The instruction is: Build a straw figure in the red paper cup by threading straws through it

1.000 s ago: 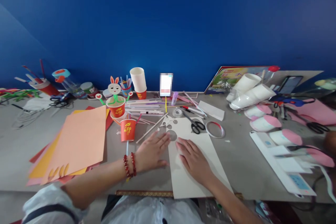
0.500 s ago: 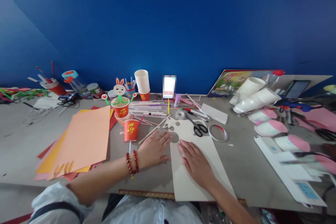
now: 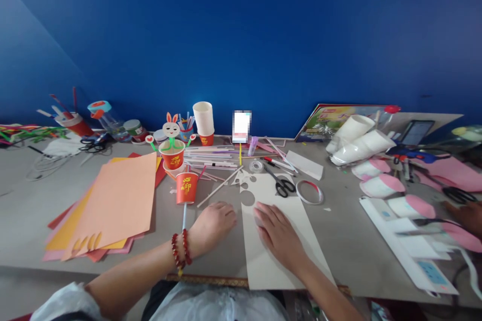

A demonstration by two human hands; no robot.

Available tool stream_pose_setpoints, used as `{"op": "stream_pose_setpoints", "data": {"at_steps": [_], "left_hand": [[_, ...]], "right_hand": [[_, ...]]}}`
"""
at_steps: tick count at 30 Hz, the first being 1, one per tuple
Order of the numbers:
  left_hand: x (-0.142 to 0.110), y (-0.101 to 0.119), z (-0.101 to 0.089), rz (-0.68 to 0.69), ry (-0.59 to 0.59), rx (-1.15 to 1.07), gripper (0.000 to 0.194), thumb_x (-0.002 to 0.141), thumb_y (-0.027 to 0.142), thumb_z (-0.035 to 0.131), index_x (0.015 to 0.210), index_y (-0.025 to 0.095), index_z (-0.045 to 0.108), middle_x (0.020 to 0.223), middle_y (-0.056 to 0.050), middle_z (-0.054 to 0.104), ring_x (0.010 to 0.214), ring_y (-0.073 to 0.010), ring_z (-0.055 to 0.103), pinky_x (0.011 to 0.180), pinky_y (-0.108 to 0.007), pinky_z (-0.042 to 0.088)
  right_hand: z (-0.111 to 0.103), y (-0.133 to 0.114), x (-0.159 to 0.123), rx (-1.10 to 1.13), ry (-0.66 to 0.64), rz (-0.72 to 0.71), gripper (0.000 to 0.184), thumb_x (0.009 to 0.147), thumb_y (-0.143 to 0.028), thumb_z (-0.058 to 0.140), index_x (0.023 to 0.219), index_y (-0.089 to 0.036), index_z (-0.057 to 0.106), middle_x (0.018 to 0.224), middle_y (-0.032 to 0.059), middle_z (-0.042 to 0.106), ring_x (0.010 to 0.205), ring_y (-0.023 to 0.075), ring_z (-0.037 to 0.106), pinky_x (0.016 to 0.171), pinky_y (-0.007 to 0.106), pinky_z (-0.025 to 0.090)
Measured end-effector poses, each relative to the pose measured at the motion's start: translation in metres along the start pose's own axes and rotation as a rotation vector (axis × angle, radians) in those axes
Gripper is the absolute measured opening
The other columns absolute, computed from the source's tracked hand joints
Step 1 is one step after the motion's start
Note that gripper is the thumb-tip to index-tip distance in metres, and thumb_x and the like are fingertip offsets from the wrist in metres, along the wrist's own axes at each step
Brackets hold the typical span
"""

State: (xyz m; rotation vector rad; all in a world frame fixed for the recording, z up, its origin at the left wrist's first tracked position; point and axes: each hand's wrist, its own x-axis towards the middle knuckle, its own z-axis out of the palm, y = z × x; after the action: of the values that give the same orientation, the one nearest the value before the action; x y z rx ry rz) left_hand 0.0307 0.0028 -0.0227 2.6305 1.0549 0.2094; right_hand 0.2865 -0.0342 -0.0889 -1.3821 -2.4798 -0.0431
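My right hand (image 3: 280,235) lies flat on a white sheet of paper (image 3: 297,256), fingers stretched out, holding nothing. Round holes are cut through the sheet's far left part. Left of the sheet, my left hand (image 3: 214,225), with red bead bracelets on the wrist, rests over the table with its fingers curled in; nothing shows in them. Black-handled scissors (image 3: 284,188) lie on the sheet's far end, beside a roll of tape (image 3: 309,192). Beyond my left hand stands an upside-down red paper cup (image 3: 187,188) with straws attached, and behind it a cup with a paper rabbit (image 3: 172,130).
Coloured paper sheets (image 3: 116,200) are stacked at left. Straws (image 3: 211,155) lie in the middle, before a phone (image 3: 241,127). At right are a white power strip (image 3: 406,248), pink-and-white cups (image 3: 382,185) and bagged cups (image 3: 357,143). Another person's hand (image 3: 467,218) is at the right edge.
My left hand has drawn back a little from the sheet and its fingers have curled. My right hand stays on the paper. Another person's hand has appeared at the right edge.
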Motion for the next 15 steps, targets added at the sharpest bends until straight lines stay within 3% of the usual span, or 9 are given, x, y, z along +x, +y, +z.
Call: {"op": "stream_pose_setpoints", "data": {"at_steps": [2,4,6,8,9,10,12,15], "left_hand": [[-0.004,0.002,-0.003,-0.062,0.073,-0.171,0.030,0.100,0.019,0.038,0.116,0.017,0.062,0.114,-0.010,0.066,0.096,-0.0192,0.067,0.089,-0.033,0.055],[-0.004,0.006,-0.009,-0.034,0.136,-0.344,0.040,0.098,0.027,0.044,0.137,0.019,0.049,0.139,-0.014,0.054,0.114,-0.0213,0.063,0.098,-0.034,0.052],[0.000,0.014,-0.017,0.024,0.117,-0.536,0.054,0.095,0.039,0.054,0.144,0.019,0.043,0.151,-0.015,0.045,0.130,-0.0258,0.053,0.108,-0.038,0.046],[0.007,0.026,-0.025,0.052,0.010,-0.797,0.053,0.096,0.045,0.052,0.142,0.020,0.047,0.143,-0.013,0.055,0.125,-0.0251,0.058,0.105,-0.037,0.047],[0.011,0.032,-0.028,0.069,-0.098,-0.907,0.049,0.097,0.047,0.048,0.137,0.020,0.054,0.133,-0.011,0.063,0.119,-0.0248,0.062,0.102,-0.036,0.049],[0.015,0.038,-0.030,0.070,-0.172,-0.986,0.048,0.095,0.050,0.050,0.130,0.018,0.061,0.123,-0.011,0.069,0.112,-0.0254,0.065,0.098,-0.036,0.051],[0.020,0.046,-0.031,0.046,-0.205,-1.113,0.048,0.094,0.053,0.051,0.118,0.014,0.068,0.112,-0.011,0.072,0.105,-0.0258,0.067,0.094,-0.035,0.051],[0.020,0.051,-0.026,-0.029,-0.166,-1.384,0.050,0.090,0.055,0.057,0.112,0.012,0.071,0.109,-0.012,0.073,0.104,-0.0260,0.067,0.095,-0.036,0.049]], "right_hand": [[-0.012,-0.002,0.004,0.002,0.015,0.000,0.042,0.095,-0.022,0.048,0.136,-0.015,0.055,0.141,0.0141,0.057,0.130,0.0285,0.052,0.110,0.052,0.042],[-0.027,-0.012,0.012,0.036,0.039,-0.025,0.039,0.095,-0.023,0.049,0.133,-0.016,0.058,0.138,0.0151,0.060,0.125,0.0286,0.056,0.104,0.049,0.047],[-0.041,-0.029,0.020,0.133,0.040,-0.137,0.033,0.095,-0.025,0.049,0.123,-0.019,0.064,0.125,0.0126,0.068,0.113,0.0244,0.062,0.096,0.040,0.053],[-0.050,-0.052,0.029,0.187,0.016,-0.334,0.024,0.095,-0.027,0.049,0.099,-0.025,0.072,0.099,0.0058,0.075,0.093,0.0218,0.067,0.085,0.035,0.055],[-0.053,-0.062,0.033,0.178,0.038,-0.404,0.023,0.093,-0.029,0.051,0.088,-0.026,0.073,0.088,0.0038,0.075,0.087,0.0226,0.068,0.080,0.035,0.056],[-0.055,-0.072,0.036,0.149,0.045,-0.466,0.023,0.093,-0.032,0.052,0.085,-0.028,0.073,0.078,0.0019,0.074,0.081,0.0232,0.068,0.074,0.035,0.056],[-0.056,-0.084,0.041,0.088,0.054,-0.483,0.028,0.092,-0.042,0.053,0.085,-0.027,0.074,0.071,0.0014,0.073,0.073,0.0235,0.068,0.065,0.034,0.054],[-0.054,-0.089,0.045,0.135,0.046,-0.506,0.031,0.091,-0.043,0.054,0.075,-0.026,0.073,0.061,-0.0016,0.069,0.060,0.0189,0.063,0.056,0.032,0.051]]}}
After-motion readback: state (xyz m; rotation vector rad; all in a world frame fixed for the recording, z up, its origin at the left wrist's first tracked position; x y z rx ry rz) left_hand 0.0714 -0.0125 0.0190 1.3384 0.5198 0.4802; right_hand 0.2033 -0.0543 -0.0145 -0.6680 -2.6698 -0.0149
